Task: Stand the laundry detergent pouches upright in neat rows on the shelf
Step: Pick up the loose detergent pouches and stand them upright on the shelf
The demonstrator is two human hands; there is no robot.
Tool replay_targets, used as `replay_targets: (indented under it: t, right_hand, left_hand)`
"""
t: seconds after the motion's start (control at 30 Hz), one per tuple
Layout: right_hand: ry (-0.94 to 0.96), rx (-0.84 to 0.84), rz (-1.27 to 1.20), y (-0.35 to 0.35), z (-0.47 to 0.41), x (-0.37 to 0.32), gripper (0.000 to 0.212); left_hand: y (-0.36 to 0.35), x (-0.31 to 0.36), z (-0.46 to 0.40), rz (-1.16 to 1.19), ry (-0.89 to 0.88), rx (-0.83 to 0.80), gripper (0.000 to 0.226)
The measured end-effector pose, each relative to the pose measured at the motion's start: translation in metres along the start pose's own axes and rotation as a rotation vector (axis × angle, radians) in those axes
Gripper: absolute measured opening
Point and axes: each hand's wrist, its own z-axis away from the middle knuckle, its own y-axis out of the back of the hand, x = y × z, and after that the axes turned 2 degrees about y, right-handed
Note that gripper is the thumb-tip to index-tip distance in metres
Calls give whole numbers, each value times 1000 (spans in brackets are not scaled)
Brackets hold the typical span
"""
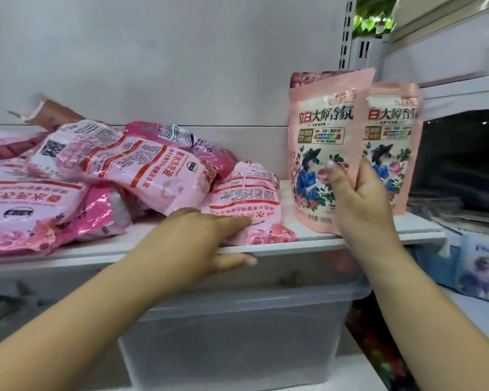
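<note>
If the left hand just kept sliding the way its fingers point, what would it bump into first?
The left hand points rightward along the shelf front. Its fingertips already touch the flat pink pouch; past that, probably the upright pouch the right hand holds, though depth is unclear.

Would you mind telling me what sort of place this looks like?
Probably a shop or stockroom: a white shelf on a slotted upright, many identical detergent pouches, and a clear storage bin below.

Left hand (206, 235) flat, fingers extended; right hand (359, 204) raised, fingers curled.
</note>
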Motion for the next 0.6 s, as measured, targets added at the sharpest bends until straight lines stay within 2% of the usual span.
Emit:
replay_targets:
  t: [0.13,0.23,0.33,0.43,0.47,0.6]
  right_hand:
    - [4,19,-37,0,1,1,19]
    - [10,18,-38,1,2,2,19]
    - [15,22,-39,2,2,2,21]
    - [24,23,-50,1,3,2,23]
    - [24,21,-54,2,3,3,21]
    - [21,13,-68,2,3,3,12]
  left_hand:
    - [4,2,4,45,26,119,63]
    - [9,4,6,2,-16,91,54]
    - [2,0,9,115,-27,118,58]
    - [17,3,5,446,194,47,77]
    - [20,3,3,493,240,19,84]
    - [24,4,-12,316,244,-218,85]
